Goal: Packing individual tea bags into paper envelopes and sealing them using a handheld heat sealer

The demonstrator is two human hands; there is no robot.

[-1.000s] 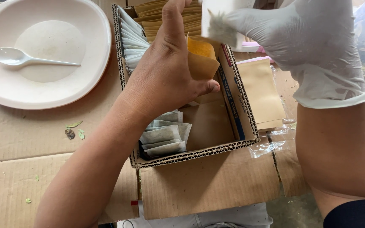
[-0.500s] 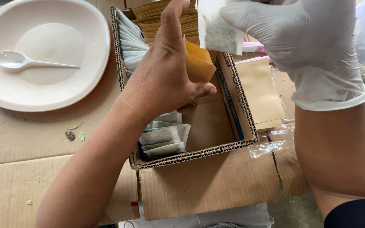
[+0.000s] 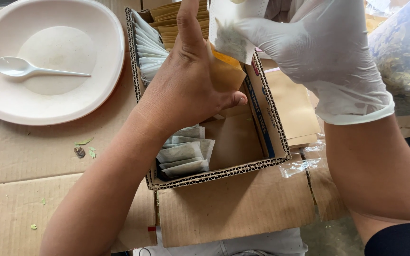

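Observation:
My bare left hand [image 3: 188, 87] reaches into an open cardboard box [image 3: 262, 161] and grips a yellow-brown paper envelope [image 3: 226, 73]. My right hand [image 3: 319, 52], in a white glove, pinches a white filter tea bag [image 3: 231, 35] just above that envelope's mouth. The box holds a row of white tea bags [image 3: 148, 45] at its far left, brown envelopes [image 3: 176, 19] at the back, and a small stack of filled tea bags [image 3: 183, 154] at the near end.
A white plate [image 3: 5, 99] with a white plastic spoon [image 3: 22, 68] lies at the left on flattened cardboard [image 3: 34, 156]. Brown envelopes [image 3: 293, 106] lie right of the box. A clear bag of dried leaves [image 3: 404, 52] sits at the far right. Leaf crumbs [image 3: 84, 149] dot the cardboard.
My gloved right hand has lowered the tea bag slightly toward the envelope held in my left hand. The left hand has barely moved.

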